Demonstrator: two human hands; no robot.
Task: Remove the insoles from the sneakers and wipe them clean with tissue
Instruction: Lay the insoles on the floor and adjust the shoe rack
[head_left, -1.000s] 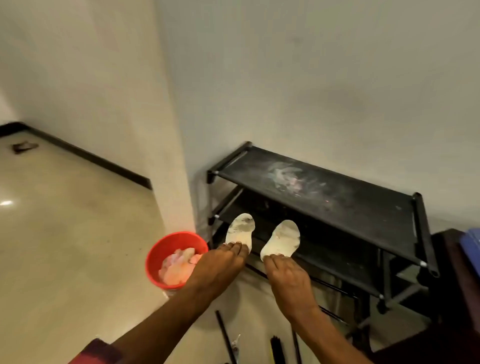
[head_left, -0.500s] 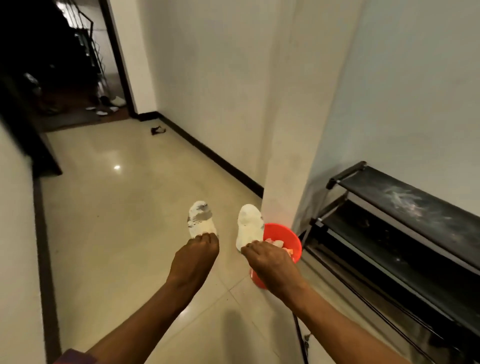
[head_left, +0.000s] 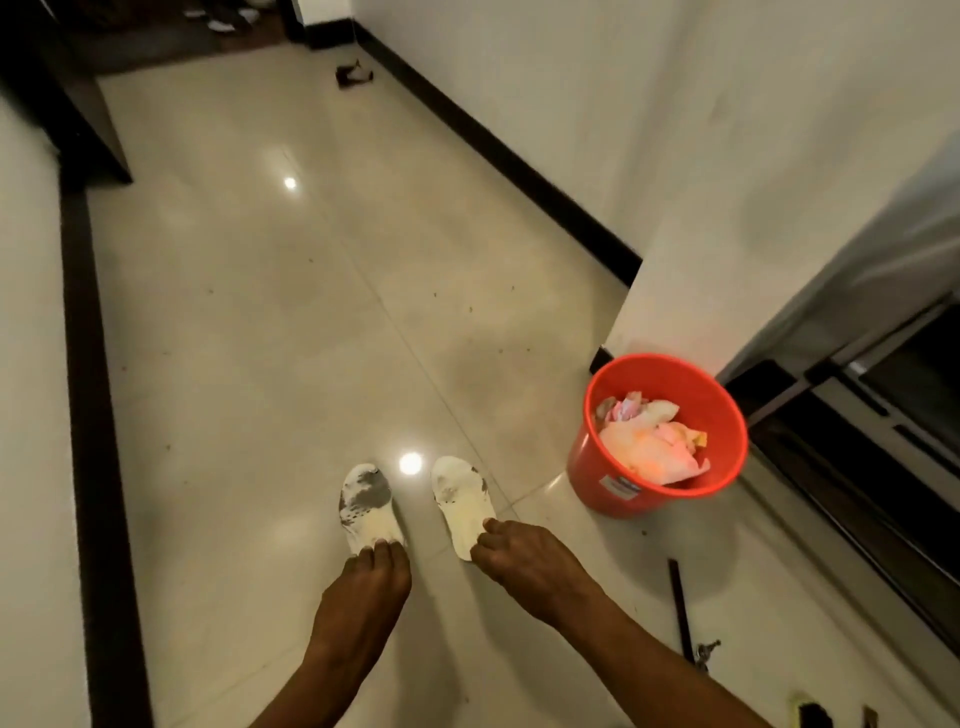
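Two white insoles with dark stains are held out over the pale tiled floor. My left hand (head_left: 366, 582) grips the heel end of the left insole (head_left: 366, 506), which has a large grey smudge near its toe. My right hand (head_left: 524, 561) pinches the heel end of the right insole (head_left: 460, 501). Both insoles point away from me, side by side and apart. No sneakers show in this view.
An orange bucket (head_left: 623, 486) holding crumpled pinkish tissue stands on the floor to the right, beside a white wall corner (head_left: 675, 291). A black shoe rack (head_left: 852, 415) runs along the right edge. Dark rods (head_left: 680, 608) lie on the floor near my right arm.
My view has swung left from the shoe rack to the corridor floor. Both hands carried the insoles along, and they now hang lower, left of the bucket.
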